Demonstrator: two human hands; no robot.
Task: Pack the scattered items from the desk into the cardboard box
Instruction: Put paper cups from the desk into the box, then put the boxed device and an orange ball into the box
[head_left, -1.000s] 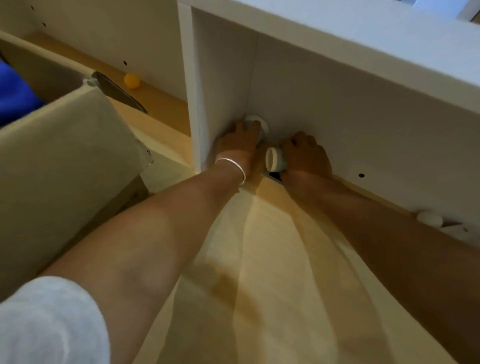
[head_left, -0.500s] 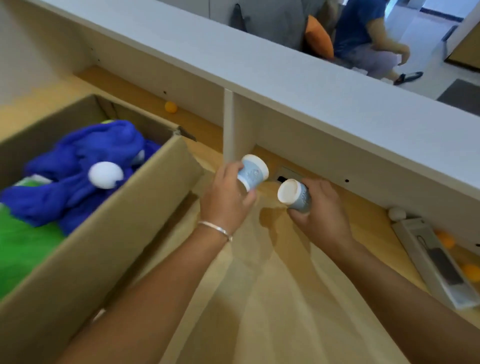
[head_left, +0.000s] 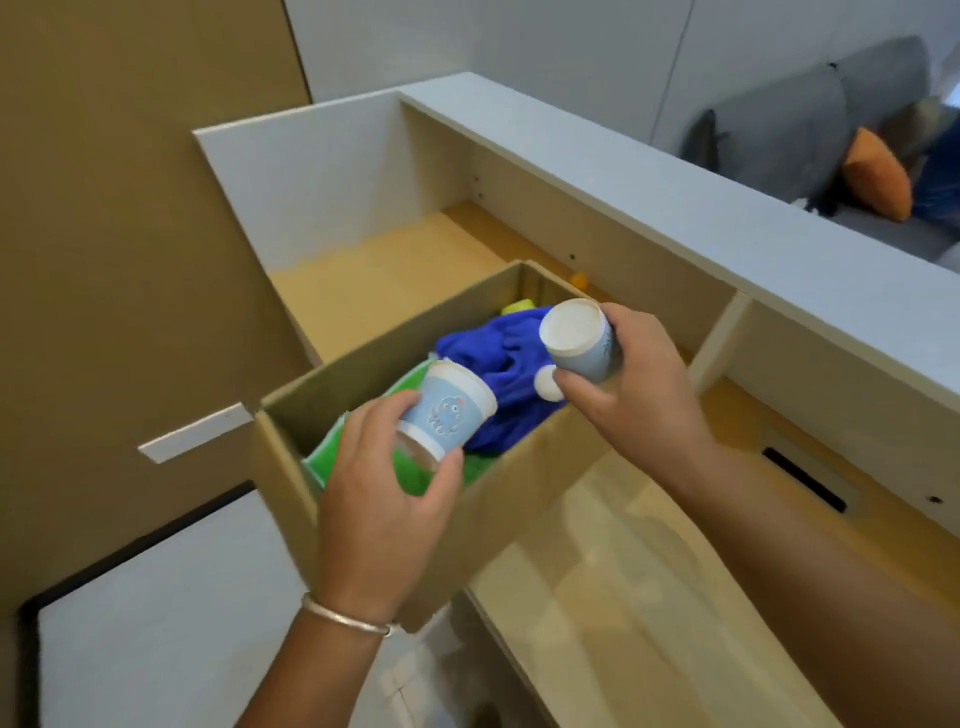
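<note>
Both hands grip small blue paper cups above the open cardboard box (head_left: 363, 358) on the table (head_left: 613, 561): left hand (head_left: 382, 499) holds one cup (head_left: 449, 410), right hand (head_left: 636, 387) another (head_left: 579, 338). Inside lie blue cloth (head_left: 493, 353), green cloth (head_left: 415, 467) and a white ball (head_left: 548, 383).
</note>
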